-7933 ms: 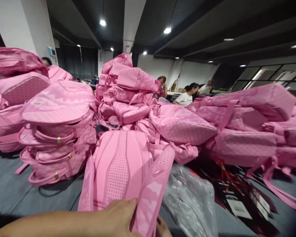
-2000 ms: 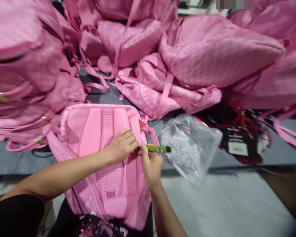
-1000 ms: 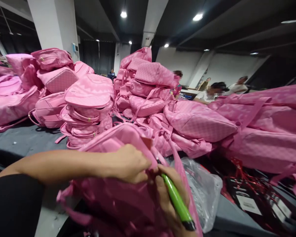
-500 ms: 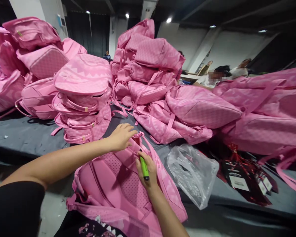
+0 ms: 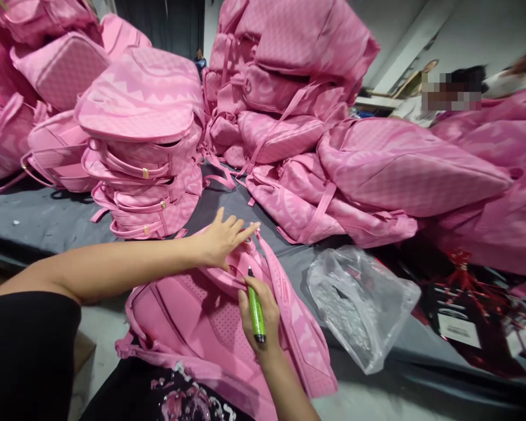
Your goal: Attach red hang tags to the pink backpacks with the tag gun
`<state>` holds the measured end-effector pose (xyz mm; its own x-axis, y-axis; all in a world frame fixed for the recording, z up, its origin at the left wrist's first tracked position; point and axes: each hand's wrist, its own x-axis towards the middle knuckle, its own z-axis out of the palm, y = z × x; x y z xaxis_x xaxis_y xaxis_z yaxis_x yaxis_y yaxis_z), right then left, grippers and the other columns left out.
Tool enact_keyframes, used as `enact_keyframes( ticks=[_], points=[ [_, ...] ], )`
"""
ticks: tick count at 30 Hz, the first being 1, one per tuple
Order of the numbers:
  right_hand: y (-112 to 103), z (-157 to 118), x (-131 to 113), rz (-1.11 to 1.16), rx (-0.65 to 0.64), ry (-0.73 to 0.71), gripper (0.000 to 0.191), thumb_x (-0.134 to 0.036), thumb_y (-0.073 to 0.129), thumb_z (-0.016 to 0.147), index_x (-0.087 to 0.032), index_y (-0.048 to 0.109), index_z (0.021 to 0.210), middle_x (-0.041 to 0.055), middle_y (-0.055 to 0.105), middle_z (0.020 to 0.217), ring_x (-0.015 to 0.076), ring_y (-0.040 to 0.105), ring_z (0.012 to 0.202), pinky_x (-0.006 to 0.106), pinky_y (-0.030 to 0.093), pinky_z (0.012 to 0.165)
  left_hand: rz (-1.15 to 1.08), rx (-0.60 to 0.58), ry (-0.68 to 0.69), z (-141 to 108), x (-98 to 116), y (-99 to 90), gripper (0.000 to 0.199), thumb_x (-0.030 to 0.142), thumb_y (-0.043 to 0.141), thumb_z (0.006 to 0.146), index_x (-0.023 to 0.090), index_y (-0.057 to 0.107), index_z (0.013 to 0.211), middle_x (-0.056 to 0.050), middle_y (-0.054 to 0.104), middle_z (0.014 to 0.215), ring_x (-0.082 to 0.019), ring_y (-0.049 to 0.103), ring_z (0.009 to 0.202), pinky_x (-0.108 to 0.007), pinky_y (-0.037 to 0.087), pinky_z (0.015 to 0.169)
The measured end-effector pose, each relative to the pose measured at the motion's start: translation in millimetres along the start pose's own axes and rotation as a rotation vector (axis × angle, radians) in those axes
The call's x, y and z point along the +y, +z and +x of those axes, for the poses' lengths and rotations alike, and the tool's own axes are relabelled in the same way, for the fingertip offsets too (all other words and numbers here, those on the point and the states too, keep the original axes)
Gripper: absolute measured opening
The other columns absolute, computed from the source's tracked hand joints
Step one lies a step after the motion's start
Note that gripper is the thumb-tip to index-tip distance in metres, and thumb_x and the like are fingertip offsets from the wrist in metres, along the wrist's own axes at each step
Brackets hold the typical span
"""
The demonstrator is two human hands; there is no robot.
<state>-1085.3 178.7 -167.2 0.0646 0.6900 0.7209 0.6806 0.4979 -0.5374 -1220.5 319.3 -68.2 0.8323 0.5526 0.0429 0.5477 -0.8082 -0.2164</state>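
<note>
A pink backpack lies in front of me with its padded, dotted back panel facing up. My right hand is closed round a green marker pen with black ends, its tip pointing away from me at the bag's upper edge. My left hand rests over the top of the same backpack, fingers spread, the index finger reaching toward the top corner by the zip. Whether the left thumb pinches any fabric is hidden.
Stacks of pink backpacks stand at the left and centre back. A clear plastic bag lies on the grey-covered table, right of my backpack. Black hang tags with red strings sit farther right. A person is behind the bags.
My view has tilted down and come closer. The left hand's fingers have spread wider over the bag's top edge. The right hand still holds the marker near the same spot.
</note>
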Motion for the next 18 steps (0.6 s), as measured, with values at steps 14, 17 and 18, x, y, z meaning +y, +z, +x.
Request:
enact_keyframes(
  ticks=[14, 17, 18],
  points=[
    [-13, 22, 31, -0.250, 0.020, 0.024, 0.038, -0.024, 0.060, 0.091, -0.022, 0.053, 0.129, 0.0122, 0.067, 0.115, 0.0276, 0.062, 0.111, 0.046, 0.051, 0.096, -0.006, 0.014, -0.102, -1, 3, 12.7, 0.091, 0.044, 0.074, 0.076, 0.009, 0.032, 0.148, -0.019, 0.049, 0.141, -0.034, 0.048, 0.120, -0.047, 0.036, 0.101],
    [-5, 51, 48, -0.369, -0.222, 0.190, 0.058, -0.040, 0.069, 0.083, -0.017, 0.048, 0.132, 0.0175, 0.063, 0.120, 0.0345, 0.058, 0.116, 0.050, 0.048, 0.096, -0.017, 0.022, -0.162, 2, 4, 17.2, 0.090, 0.046, 0.074, 0.075, 0.010, 0.034, 0.147, -0.019, 0.048, 0.141, -0.034, 0.050, 0.115, -0.044, 0.040, 0.091],
    [1, 59, 52, -0.375, -0.332, 0.245, 0.066, -0.043, 0.072, 0.079, -0.016, 0.046, 0.133, 0.0171, 0.064, 0.118, 0.0348, 0.060, 0.113, 0.049, 0.050, 0.093, -0.021, 0.017, -0.177, 3, 4, 19.3, 0.090, 0.047, 0.074, 0.075, 0.009, 0.034, 0.147, -0.019, 0.049, 0.140, -0.034, 0.051, 0.113, -0.043, 0.040, 0.089]
  ],
)
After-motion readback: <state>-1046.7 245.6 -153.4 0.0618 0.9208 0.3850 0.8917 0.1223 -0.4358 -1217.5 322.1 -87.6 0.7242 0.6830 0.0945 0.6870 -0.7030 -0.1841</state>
